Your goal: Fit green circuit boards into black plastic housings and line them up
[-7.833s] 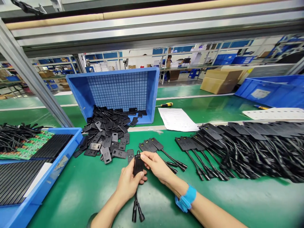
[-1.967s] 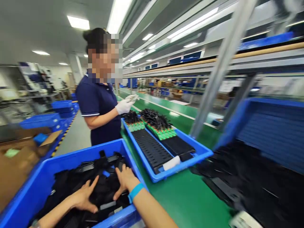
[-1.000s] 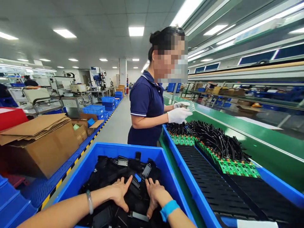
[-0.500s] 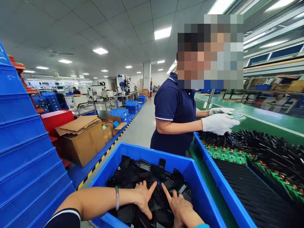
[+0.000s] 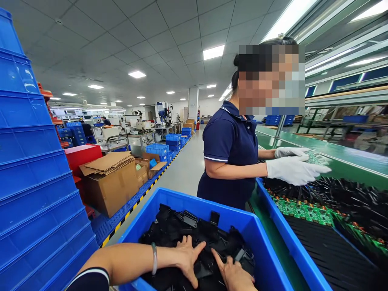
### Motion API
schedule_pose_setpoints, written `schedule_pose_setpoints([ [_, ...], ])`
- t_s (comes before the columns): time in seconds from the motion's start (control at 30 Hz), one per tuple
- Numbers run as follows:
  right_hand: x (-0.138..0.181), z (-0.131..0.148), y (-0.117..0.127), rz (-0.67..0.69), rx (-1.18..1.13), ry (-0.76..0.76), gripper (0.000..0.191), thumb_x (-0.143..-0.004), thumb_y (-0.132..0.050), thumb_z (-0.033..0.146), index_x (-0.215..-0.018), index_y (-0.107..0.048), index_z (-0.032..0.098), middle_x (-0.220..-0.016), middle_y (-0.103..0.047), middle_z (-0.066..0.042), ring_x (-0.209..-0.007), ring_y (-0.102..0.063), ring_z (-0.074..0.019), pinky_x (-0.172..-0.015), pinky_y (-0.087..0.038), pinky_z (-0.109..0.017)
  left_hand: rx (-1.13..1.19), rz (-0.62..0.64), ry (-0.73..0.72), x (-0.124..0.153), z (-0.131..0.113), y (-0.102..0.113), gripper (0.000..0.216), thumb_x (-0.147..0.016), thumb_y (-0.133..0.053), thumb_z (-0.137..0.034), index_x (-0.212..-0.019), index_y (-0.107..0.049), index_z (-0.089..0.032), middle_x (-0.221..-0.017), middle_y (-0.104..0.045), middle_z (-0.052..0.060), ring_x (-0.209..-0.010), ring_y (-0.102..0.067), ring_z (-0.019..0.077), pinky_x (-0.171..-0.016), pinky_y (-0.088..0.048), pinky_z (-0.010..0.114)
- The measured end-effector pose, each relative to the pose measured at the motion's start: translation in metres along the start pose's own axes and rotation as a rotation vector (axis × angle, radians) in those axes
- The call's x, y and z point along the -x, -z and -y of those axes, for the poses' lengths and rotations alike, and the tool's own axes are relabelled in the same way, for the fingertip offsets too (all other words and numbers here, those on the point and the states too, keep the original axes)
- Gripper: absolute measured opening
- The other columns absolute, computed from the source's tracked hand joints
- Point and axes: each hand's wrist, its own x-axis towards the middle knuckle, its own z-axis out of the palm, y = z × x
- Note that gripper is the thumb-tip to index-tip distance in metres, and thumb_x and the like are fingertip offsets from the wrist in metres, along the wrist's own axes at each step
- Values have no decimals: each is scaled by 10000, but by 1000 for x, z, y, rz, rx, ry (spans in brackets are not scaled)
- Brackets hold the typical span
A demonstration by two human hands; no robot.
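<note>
Both hands reach into a blue plastic bin [image 5: 257,224] heaped with black plastic housings [image 5: 169,230], some with a rectangular window. My left hand [image 5: 188,258] lies on the pile, fingers spread, a pale bangle on its wrist. Close beside it, my right hand [image 5: 235,273] rests on the parts with the index finger stretched out and the others slightly bent. Neither hand has lifted a part. Its palm side and whatever lies beneath are hidden.
A co-worker [image 5: 230,141] in white gloves holds a circuit board [image 5: 317,157] over another blue bin [image 5: 291,238] of green boards [image 5: 303,210] and black cables. Tall stacked blue crates [image 5: 33,173] rise at the left, near a cardboard box [image 5: 112,186].
The view has shifted, so the scene sits lower and farther right. Both hands stay spread on the black parts. The co-worker's gloved hands still hold the board.
</note>
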Motion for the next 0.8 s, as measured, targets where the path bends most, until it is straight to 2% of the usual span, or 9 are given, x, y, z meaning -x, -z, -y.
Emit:
schedule_pose_setpoints([
  [0.13, 7, -2, 9, -76, 52, 124, 1126, -460, -830, -13, -1451, -379, 273, -1176, -600, -239, -982, -624, -470, -647, -539, -622, 38, -98, -66, -2, 6, -9, 1405, -296, -910, -270, -1484, -162, -308, -1487, -193, 200, -1378, -155, 509, -1045, -283, 639],
  [0.27, 6, -9, 14, -96, 27, 237, 965, -528, -809, 69, -1414, -452, 205, -1175, -609, -243, -1010, -636, -402, -835, -518, -530, 123, -185, -150, -7, 10, -13, 1233, -296, -893, -295, -1398, -341, -333, -1362, -332, 129, -1288, -341, 463, -978, -403, 584],
  [0.33, 4, -9, 16, -64, 42, 248, 1004, -507, -814, 59, -1426, -432, 186, -1138, -632, -237, -1020, -638, -377, -874, -507, -488, 96, -129, -115, -7, 9, -9, 1302, -294, -896, -273, -1435, -275, -358, -1388, -303, 133, -1308, -301, 488, -978, -388, 608],
  [0.4, 4, -8, 16, 4, 75, 213, 1107, -453, -839, 68, -1453, -381, 195, -1113, -648, -227, -1004, -643, -384, -823, -530, -493, 32, -31, -64, -4, 6, -2, 1418, -292, -905, -238, -1471, -138, -408, -1451, -231, 145, -1346, -205, 529, -976, -356, 651],
  [0.47, 5, -6, 16, 22, 79, 189, 1148, -422, -856, 95, -1456, -371, 209, -1100, -659, -212, -1000, -640, -406, -756, -552, -519, -16, 29, -57, 0, 4, 3, 1437, -303, -911, -232, -1466, -96, -447, -1481, -201, 141, -1359, -162, 538, -962, -349, 668],
  [0.53, 7, -5, 16, -16, 52, 209, 1070, -448, -834, 80, -1427, -421, 195, -1080, -670, -207, -991, -643, -411, -748, -559, -522, -29, 28, -83, 3, 4, 5, 1368, -327, -910, -265, -1460, -160, -428, -1468, -240, 140, -1355, -196, 520, -957, -363, 649],
  [0.67, 10, -10, 17, -64, 26, 278, 687, -661, -643, 44, -1337, -542, 115, -1041, -687, -232, -985, -664, -357, -864, -533, -456, -34, -15, -121, 2, 5, 1, 1311, -323, -898, -335, -1455, -235, -331, -1403, -335, 159, -1314, -286, 490, -944, -392, 596],
  [0.73, 9, -12, 16, -67, 21, 300, 666, -668, -594, 51, -1331, -552, 108, -1092, -673, -245, -1020, -651, -357, -899, -516, -450, -33, -12, -127, -1, 5, -1, 1326, -300, -897, -335, -1456, -250, -295, -1384, -354, 170, -1295, -308, 490, -942, -392, 586],
  [0.8, 6, -14, 13, -68, -7, 314, 766, -591, -621, 64, -1349, -534, 126, -1149, -652, -244, -1046, -633, -382, -912, -506, -469, -26, 10, -115, -4, 4, -1, 1371, -278, -901, -321, -1470, -224, -300, -1399, -335, 175, -1310, -272, 505, -947, -377, 602],
])
